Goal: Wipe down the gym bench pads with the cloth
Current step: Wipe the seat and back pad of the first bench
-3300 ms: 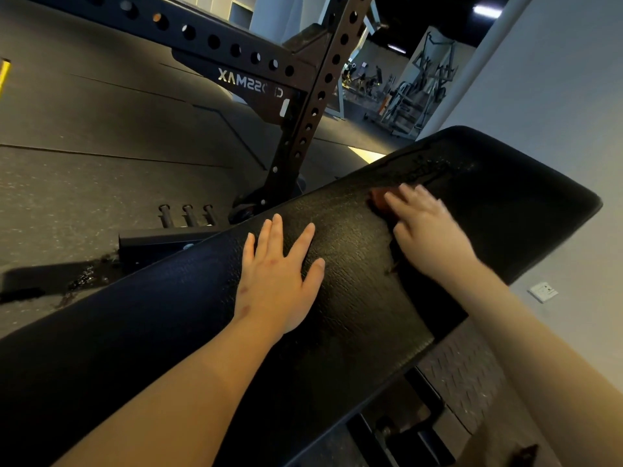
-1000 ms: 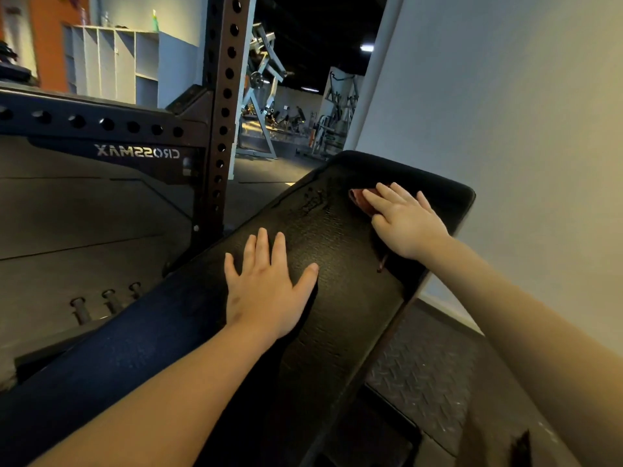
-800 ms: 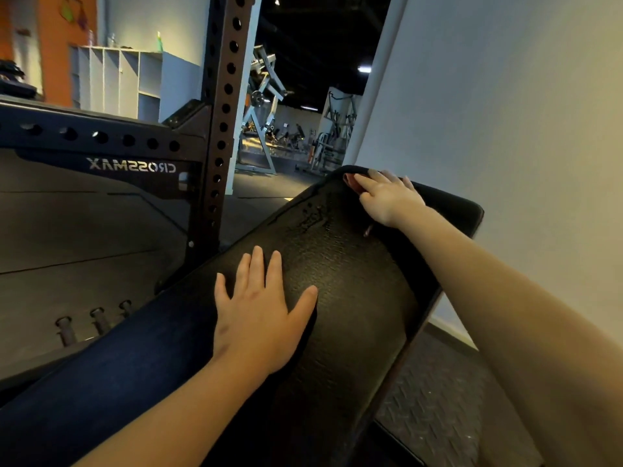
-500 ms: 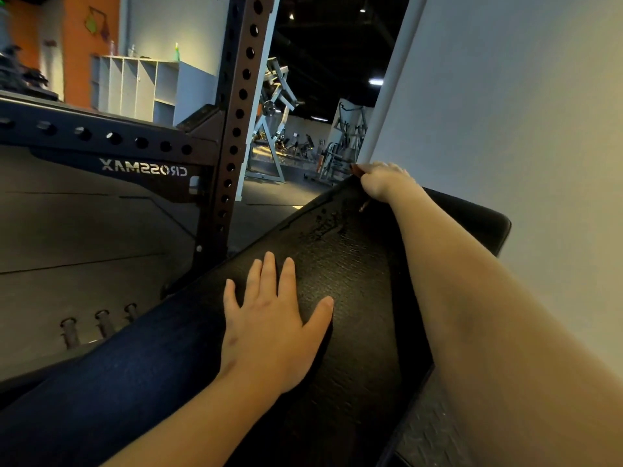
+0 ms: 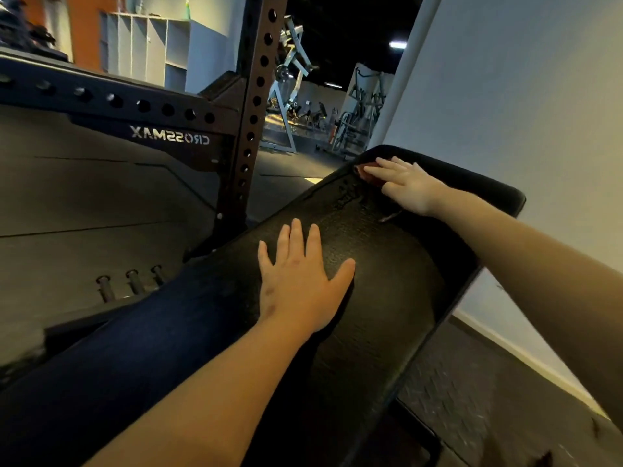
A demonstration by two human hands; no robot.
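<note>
Right hand (image 5: 408, 185) is out at the far end of the pad (image 5: 371, 298), fingers straight and flat, pressing the cloth (image 5: 365, 171) down. Only a reddish corner of the cloth shows, poking out past the fingertips at the pad's far left corner. Left hand (image 5: 300, 284) lies open too, palm spread on the middle of the pad with nothing in it, bracing.

The step in hand looks like the top-end pass. To do it well, I'd say hold the palm flat so the whole cloth bears on the textured surface, run right round the curved far edge, then draw back toward the near end in overlapping strokes. Wet streaks (image 5: 347, 197) sit just left of the cloth and want picking up. The bracing hand covers a patch that needs its own pass once it lifts.

A thin strand lies by the right wrist, possibly a loose bit of cloth; it's too small to tell.

Around it: a holed rack post (image 5: 249, 129) stands close on the left, a pale wall (image 5: 522, 96) close on the right, so elbow room is tight at the far end. Pegs (image 5: 131, 284) stick up from the floor at left, and machines (image 5: 290, 79) stand well beyond.
</note>
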